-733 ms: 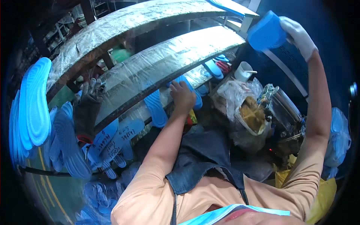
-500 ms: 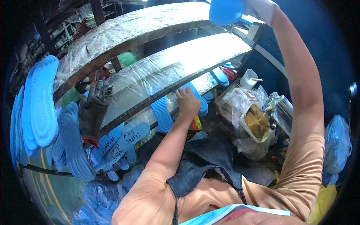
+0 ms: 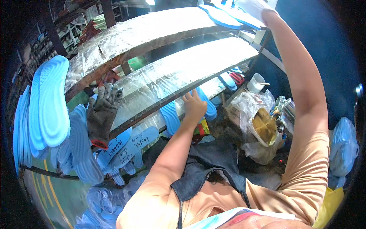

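My right hand (image 3: 254, 8), in a white glove, reaches to the right end of the upper shelf (image 3: 152, 28). It is over or against a blue insole (image 3: 244, 19) lying there; glare and the picture's edge hide its fingers. Beside that insole lies another blue insole (image 3: 221, 17). My bare left hand (image 3: 195, 106) is at the lower level, under the middle shelf's front edge. Its fingers are partly spread, the tips touching or close to a blue insole (image 3: 207, 108). A second blue insole (image 3: 170, 117) lies left of this hand.
The plastic-covered middle shelf (image 3: 179, 70) spans the centre. At left stand stacked blue insoles (image 3: 49, 107) and a dark glove (image 3: 102, 114). Insoles with handwriting (image 3: 131, 147) hang below. Right are a white cup (image 3: 256, 83), a plastic bag (image 3: 248, 107) and bagged insoles (image 3: 343, 147).
The insole in my right hand has come down from above the upper shelf and now lies on it beside another. My left hand has barely moved; the view has shifted slightly.
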A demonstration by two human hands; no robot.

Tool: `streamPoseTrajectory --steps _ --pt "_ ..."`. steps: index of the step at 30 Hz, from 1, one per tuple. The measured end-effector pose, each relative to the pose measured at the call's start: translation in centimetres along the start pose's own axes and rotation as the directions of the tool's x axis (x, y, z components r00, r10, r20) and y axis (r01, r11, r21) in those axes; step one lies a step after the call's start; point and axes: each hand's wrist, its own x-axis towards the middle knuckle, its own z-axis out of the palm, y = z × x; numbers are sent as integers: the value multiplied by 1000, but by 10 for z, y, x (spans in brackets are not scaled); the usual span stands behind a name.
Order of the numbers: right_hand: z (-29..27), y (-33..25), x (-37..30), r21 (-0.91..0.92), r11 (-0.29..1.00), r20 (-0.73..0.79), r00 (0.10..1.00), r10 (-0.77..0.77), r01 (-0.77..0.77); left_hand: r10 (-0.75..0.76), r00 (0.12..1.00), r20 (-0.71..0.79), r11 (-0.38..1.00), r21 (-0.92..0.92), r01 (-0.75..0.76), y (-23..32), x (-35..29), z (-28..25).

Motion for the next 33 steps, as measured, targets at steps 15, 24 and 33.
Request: streamPoseTrajectory --steps 15,24,33 --pt "26 -152 -336 599 -6 755 563 336 -800 496 773 395 -436 -657 615 124 -116 -117" --pt "13 -128 -390 919 75 222 663 715 -388 554 636 537 -131 -698 704 183 -150 -120" --pt "-27 -109 -442 741 449 144 770 621 -500 442 696 566 10 -779 627 260 -140 -81"
